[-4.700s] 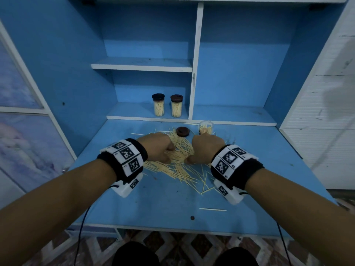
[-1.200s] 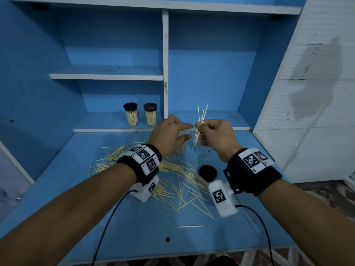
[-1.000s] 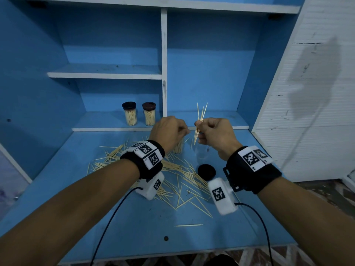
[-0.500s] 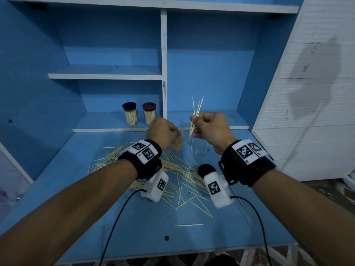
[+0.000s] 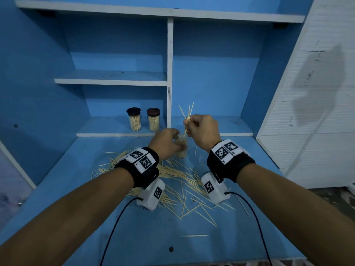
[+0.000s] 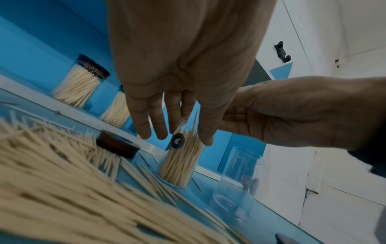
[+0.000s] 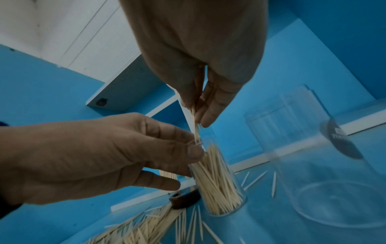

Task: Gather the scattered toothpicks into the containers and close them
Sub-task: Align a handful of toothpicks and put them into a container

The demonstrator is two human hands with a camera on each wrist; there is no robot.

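My left hand (image 5: 166,144) grips the rim of an open clear jar (image 5: 181,150) that stands on the blue desk (image 5: 134,237), mostly full of toothpicks. Just above it my right hand (image 5: 189,125) pinches a few toothpicks (image 5: 187,114) upright. In the right wrist view their lower tips (image 7: 196,132) reach the mouth of the jar (image 7: 219,189). Loose toothpicks (image 5: 172,179) lie scattered under both wrists. An empty clear jar (image 6: 236,181) stands to the right of the full one. A brown lid (image 6: 118,146) lies among the pile.
Two closed, filled toothpick jars (image 5: 133,120) (image 5: 153,120) stand on the low back shelf. A white vertical divider (image 5: 170,73) rises behind the hands. A single toothpick (image 5: 194,235) lies near the desk's front edge. A white panel wall (image 5: 307,112) closes the right side.
My left hand drew back from the toothpicks in my right hand and took hold of the jar. My right hand moved its toothpicks over the jar's mouth.
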